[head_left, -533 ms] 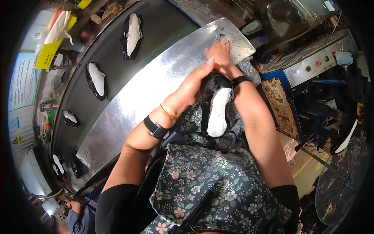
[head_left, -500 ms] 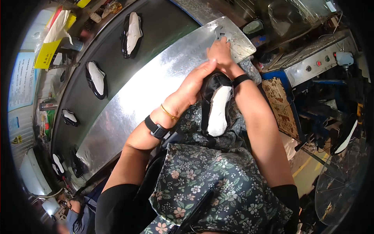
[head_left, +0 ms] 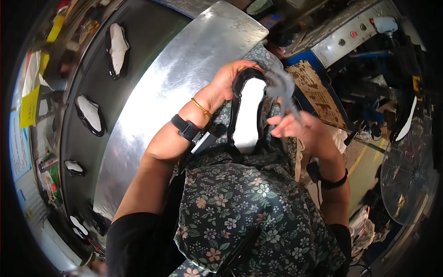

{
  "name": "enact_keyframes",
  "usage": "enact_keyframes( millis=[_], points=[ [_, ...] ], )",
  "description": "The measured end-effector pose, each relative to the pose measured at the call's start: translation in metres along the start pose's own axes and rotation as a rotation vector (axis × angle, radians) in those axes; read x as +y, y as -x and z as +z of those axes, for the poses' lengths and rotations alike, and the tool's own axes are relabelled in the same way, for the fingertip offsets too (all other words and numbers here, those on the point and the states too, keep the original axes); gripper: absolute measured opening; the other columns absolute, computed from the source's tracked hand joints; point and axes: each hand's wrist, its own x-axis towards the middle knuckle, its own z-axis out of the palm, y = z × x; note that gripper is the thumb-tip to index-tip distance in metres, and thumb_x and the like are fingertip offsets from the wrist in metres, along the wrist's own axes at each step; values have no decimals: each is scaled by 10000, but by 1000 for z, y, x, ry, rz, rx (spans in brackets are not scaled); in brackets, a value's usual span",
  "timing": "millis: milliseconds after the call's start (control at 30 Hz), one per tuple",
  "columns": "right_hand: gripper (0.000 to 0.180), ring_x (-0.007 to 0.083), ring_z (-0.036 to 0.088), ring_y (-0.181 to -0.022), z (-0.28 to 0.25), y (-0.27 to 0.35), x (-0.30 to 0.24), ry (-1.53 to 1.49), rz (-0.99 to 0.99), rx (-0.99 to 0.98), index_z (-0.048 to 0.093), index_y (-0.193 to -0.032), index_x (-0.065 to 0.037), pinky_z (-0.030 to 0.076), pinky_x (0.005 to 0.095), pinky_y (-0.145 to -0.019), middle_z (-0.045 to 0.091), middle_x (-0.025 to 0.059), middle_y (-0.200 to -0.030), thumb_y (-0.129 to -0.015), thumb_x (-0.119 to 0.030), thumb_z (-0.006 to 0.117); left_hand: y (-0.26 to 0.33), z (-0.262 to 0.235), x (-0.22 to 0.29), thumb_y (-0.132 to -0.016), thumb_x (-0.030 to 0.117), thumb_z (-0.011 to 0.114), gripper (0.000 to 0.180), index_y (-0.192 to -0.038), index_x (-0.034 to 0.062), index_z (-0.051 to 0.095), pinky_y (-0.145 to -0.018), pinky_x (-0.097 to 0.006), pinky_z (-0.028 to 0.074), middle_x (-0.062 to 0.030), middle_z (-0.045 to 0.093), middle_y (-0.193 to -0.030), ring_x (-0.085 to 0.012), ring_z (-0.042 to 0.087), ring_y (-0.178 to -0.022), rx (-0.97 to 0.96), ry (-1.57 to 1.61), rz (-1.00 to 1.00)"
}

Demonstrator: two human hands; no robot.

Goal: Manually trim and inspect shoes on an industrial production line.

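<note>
A glossy black shoe (head_left: 249, 113) rests sole up over my apron-covered lap, its white insole facing me. My left hand (head_left: 228, 79) is closed around its far end, thumb and fingers curled over the black upper. Just right of the shoe, my right hand (head_left: 304, 130) grips grey metal pincers (head_left: 282, 87) by the handles. Motion smears the pincers, and their jaws point up and away from me. I cannot tell whether the pincers touch the shoe.
A shiny metal tabletop (head_left: 184, 60) lies ahead and to the left. Beyond it, several similar shoes sit on a dark conveyor belt (head_left: 143, 51). At the right are a control panel (head_left: 348, 39) with buttons, a rust-stained board (head_left: 316, 87) and a round wire fan guard (head_left: 406, 180).
My right hand has taken the pincers off the metal tabletop and brought them back beside the shoe. My left hand stays on the shoe's far end. The view has shifted right.
</note>
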Motion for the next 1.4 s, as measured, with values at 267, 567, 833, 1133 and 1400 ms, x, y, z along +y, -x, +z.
enact_keyframes(
  millis=[267,567,833,1133,1400],
  points=[
    [409,166,641,-883,-7,-15,17,-154,70,-171,588,-1081,41,528,292,-793,636,99,-972,-1027,-336,441,6,7,-8,-908,242,551,293,-974,-27,646,-838,-354,540,-149,696,-961,-253,684,-860,50,-63,13],
    [252,96,534,-609,18,-30,70,162,-60,62,538,-872,-16,467,267,-566,562,19,-712,-1013,-216,478,-1,-11,-10,-915,259,547,295,-926,-15,656,-742,-337,547,-109,697,-843,-227,674,-751,91,24,-13],
    [287,133,598,-625,33,1,36,455,-20,229,565,-907,12,488,287,-585,613,50,-706,-1003,-250,500,-3,0,-21,-905,226,552,244,-867,12,663,-680,-356,554,-104,696,-800,-226,664,-681,257,-90,65],
    [379,132,615,-802,8,-19,45,-103,34,-24,612,-1039,21,497,275,-763,645,73,-872,-1031,-318,441,-5,-8,-14,-941,169,470,263,-961,-18,653,-746,-340,552,-116,695,-878,-221,677,-764,152,-94,19],
    [358,116,570,-729,-5,-24,39,66,-44,-82,604,-949,14,486,263,-686,591,45,-799,-1029,-298,447,-4,-3,-11,-935,118,484,238,-1002,-44,644,-802,-316,538,-118,695,-941,-208,676,-837,177,-164,33]
  ],
)
